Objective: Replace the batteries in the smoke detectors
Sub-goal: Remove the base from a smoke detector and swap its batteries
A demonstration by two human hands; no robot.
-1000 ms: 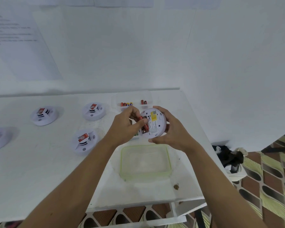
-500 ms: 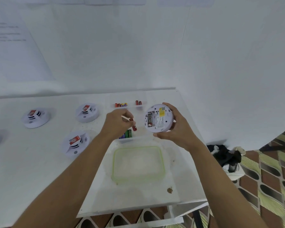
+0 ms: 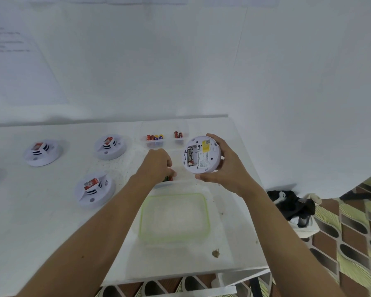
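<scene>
A white worktop (image 3: 41,221) is set against a white wall. Near its front edge a shallow clear tray (image 3: 207,215) with a green rim is laid flat. On the left half, three round white units are spaced well apart: a far-left detector (image 3: 42,152), a back detector (image 3: 110,146) and a near detector (image 3: 94,190). Each is marked on top with a red label and black slots.

A smoke detector (image 3: 201,154) is held up over the right rear part of the worktop, clear of it, with its underside turned to the camera. It is a round white disc. A yellow label and lines of small print are carried on its back, and an open battery bay is sunk into its left side. One black battery (image 3: 190,156) with a red end is seated in that bay.

The right hand (image 3: 225,170) is wrapped round the disc. Its grip is closed on the rim, with the thumb below and the fingers over the right edge.

The left hand (image 3: 156,166) is lowered, fingers curled, into a clear box (image 3: 166,185) just behind the tray. What appear to be red and green cells (image 3: 168,179) are glimpsed under its fingertips. Whether its grip is closed on one cannot be told.

Further back, loose batteries (image 3: 155,137) are kept in a second clear holder (image 3: 166,143).
</scene>
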